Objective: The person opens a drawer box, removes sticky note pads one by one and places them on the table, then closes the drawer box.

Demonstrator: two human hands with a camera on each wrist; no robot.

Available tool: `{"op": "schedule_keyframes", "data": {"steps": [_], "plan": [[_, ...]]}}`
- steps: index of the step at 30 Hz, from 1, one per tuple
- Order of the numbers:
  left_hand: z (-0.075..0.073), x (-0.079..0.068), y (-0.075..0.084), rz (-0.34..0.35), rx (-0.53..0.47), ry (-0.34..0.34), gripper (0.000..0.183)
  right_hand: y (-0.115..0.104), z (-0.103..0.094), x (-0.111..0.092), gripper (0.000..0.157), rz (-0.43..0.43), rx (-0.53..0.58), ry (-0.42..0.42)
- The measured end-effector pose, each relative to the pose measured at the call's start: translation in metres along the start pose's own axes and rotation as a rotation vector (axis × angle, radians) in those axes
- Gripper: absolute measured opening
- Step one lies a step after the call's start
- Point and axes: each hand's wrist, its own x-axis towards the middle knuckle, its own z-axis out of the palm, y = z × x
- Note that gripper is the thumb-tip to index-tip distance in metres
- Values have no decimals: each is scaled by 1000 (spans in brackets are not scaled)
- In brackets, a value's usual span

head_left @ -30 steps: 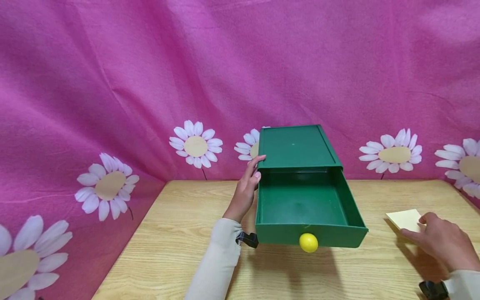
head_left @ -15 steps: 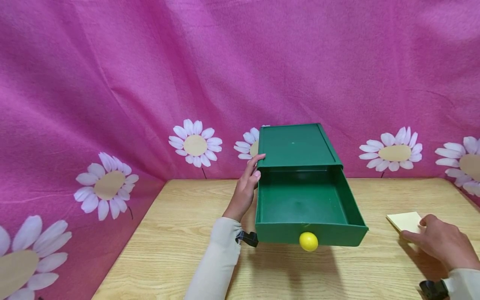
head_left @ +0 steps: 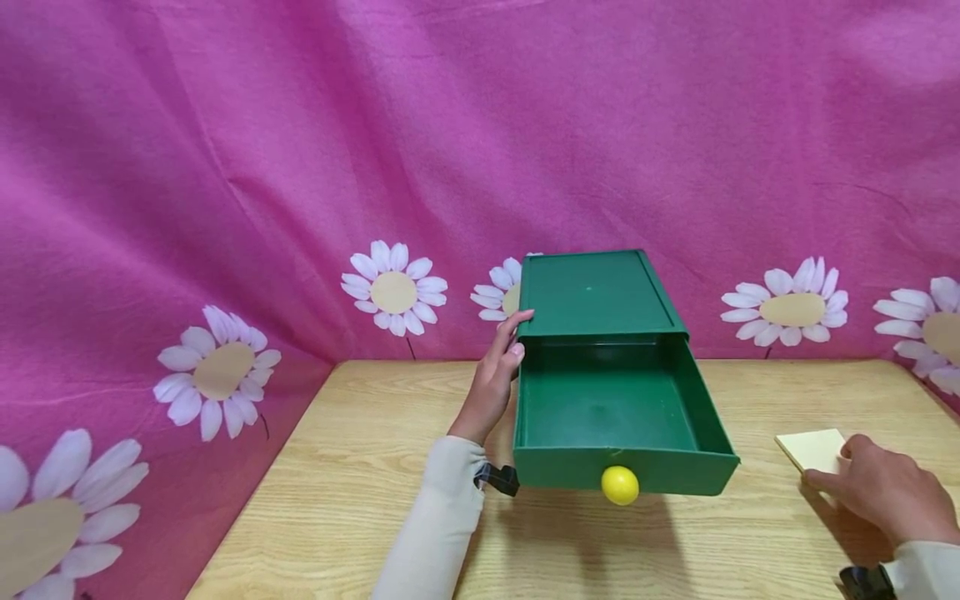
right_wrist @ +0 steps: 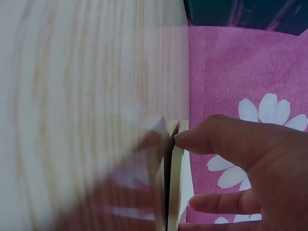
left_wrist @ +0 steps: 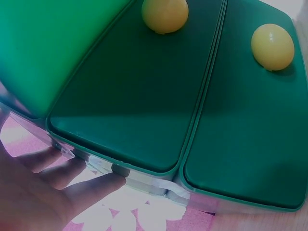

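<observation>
A green drawer unit [head_left: 592, 293] stands on the table with its top drawer [head_left: 600, 408] pulled out. That drawer's front carries a yellow knob [head_left: 620, 485], and its inside is bare. My left hand [head_left: 491, 387] rests against the unit's left side, fingers nearly straight, the tips at the top edge. In the left wrist view, two closed lower drawers [left_wrist: 130, 96] show, each with a yellow knob. At the right, my right hand [head_left: 888, 487] pinches a pale yellow pad of sticky notes [head_left: 810, 450] by its near right part, low over the table; the right wrist view shows the thumb [right_wrist: 192, 139] at its edge.
The light wooden table [head_left: 360, 467] reaches back to a pink cloth [head_left: 465, 125] printed with white daisies, which hangs behind and on the left. The opened drawer juts toward me, between both hands.
The sticky note pad has tipped flatter and moved slightly down toward the table in my right hand. My left hand and the drawer unit stay in place.
</observation>
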Motion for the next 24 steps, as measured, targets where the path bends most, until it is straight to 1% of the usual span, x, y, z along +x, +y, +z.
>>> {"op": "schedule_keyframes", "data": {"steps": [10, 17, 24], "plan": [[0, 0, 1, 6, 8, -2, 48, -4, 0, -2, 70, 12, -46, -24], [2, -1, 1, 8, 9, -2, 48, 0, 3, -1, 71, 14, -11, -18], [1, 0, 1, 5, 4, 5, 48, -1, 3, 1, 78, 11, -5, -1]]}}
